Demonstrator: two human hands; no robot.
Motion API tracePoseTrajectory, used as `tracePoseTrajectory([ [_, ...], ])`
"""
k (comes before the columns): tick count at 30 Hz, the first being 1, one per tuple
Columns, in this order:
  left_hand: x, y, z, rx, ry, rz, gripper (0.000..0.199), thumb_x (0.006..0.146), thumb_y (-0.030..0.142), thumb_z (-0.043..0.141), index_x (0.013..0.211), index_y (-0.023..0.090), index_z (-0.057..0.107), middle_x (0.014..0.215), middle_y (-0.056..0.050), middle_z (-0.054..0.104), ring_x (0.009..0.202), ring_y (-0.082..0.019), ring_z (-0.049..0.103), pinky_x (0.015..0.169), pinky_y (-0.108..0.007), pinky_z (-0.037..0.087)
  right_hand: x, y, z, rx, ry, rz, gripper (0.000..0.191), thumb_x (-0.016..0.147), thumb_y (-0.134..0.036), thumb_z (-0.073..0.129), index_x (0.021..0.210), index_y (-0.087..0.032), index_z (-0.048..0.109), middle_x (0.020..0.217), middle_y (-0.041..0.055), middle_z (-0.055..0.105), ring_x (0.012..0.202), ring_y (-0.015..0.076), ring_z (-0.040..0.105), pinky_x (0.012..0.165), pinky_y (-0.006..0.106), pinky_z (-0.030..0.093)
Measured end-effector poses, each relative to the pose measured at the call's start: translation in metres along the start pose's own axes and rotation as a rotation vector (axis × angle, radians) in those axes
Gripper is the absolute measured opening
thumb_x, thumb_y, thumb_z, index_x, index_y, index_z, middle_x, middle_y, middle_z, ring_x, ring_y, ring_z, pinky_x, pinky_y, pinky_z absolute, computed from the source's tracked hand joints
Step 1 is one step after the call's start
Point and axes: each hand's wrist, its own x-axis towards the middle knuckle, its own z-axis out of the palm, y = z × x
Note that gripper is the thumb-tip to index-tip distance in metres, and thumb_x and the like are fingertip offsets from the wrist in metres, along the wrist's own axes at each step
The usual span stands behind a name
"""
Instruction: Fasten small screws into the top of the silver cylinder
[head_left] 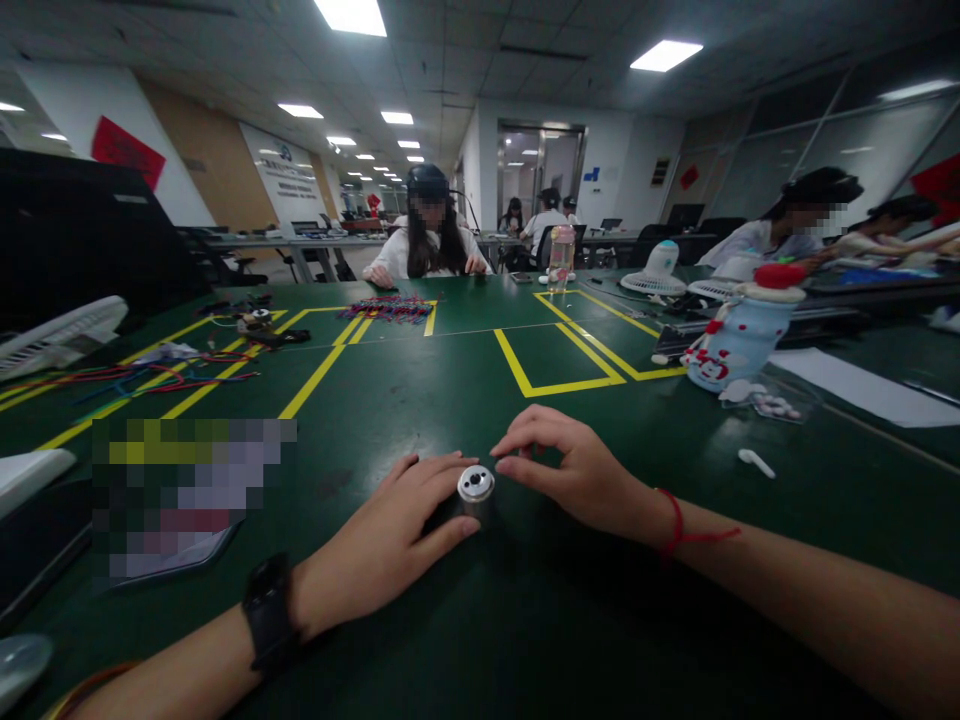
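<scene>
A small silver metal cylinder (475,484) stands upright on the green table, its flat top marked by a dark centre and smaller dark holes. My left hand (390,530) lies low on the table and holds the cylinder between its thumb and fingers. Just right of and above the cylinder's top hovers my right hand (574,465), thumb and forefinger brought close together in a pinch. Whatever may be between those fingertips is too small to make out.
Coloured wires (172,375) lie at the left and a wire bundle (390,308) farther back. At right stand a blue bottle (739,340), a white earbud (756,462) and paper (862,385). Yellow tape (574,388) marks the table (675,620). A person (427,235) sits opposite.
</scene>
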Motion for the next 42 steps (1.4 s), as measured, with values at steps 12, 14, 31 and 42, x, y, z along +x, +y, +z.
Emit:
tracePoseTrajectory([
  [12, 0.002, 0.0, 0.001, 0.006, -0.011, -0.003, 0.04, 0.095, 0.039, 0.049, 0.133, 0.032, 0.043, 0.141, -0.002, 0.047, 0.129, -0.026, 0.042, 0.111, -0.053, 0.021, 0.006, -0.013, 0.012, -0.009, -0.045, 0.03, 0.014, 0.088, -0.022, 0.06, 0.097, -0.018, 0.069, 0.092, 0.0029, 0.061, 0.082, 0.0125, 0.056, 0.073, 0.025, 0.046],
  [14, 0.002, 0.0, 0.001, 0.009, -0.013, -0.001, 0.04, 0.095, 0.039, 0.049, 0.133, 0.032, 0.043, 0.141, -0.003, 0.047, 0.128, -0.025, 0.042, 0.111, -0.053, 0.022, 0.007, -0.012, 0.012, -0.032, -0.053, 0.021, 0.016, 0.088, -0.023, 0.059, 0.099, -0.018, 0.069, 0.092, 0.0035, 0.061, 0.083, 0.0131, 0.057, 0.075, 0.025, 0.046],
  [31, 0.0, 0.0, -0.001, -0.002, -0.027, -0.022, 0.042, 0.096, 0.044, 0.046, 0.137, 0.034, 0.04, 0.144, -0.002, 0.044, 0.132, -0.025, 0.039, 0.11, -0.051, 0.027, 0.006, 0.044, -0.026, 0.199, 0.433, 0.393, 0.024, 0.086, -0.032, 0.053, 0.094, -0.016, 0.069, 0.077, 0.0027, 0.062, 0.064, 0.0131, 0.054, 0.062, 0.027, 0.043],
  [42, -0.001, 0.002, -0.002, -0.014, -0.066, -0.05, 0.043, 0.096, 0.044, 0.044, 0.138, 0.035, 0.036, 0.145, 0.0, 0.042, 0.133, -0.023, 0.036, 0.11, -0.051, 0.027, 0.007, 0.079, -0.037, 0.2, 0.565, 0.527, 0.028, 0.085, -0.035, 0.049, 0.083, -0.013, 0.066, 0.064, 0.0004, 0.055, 0.054, 0.0113, 0.048, 0.05, 0.024, 0.036],
])
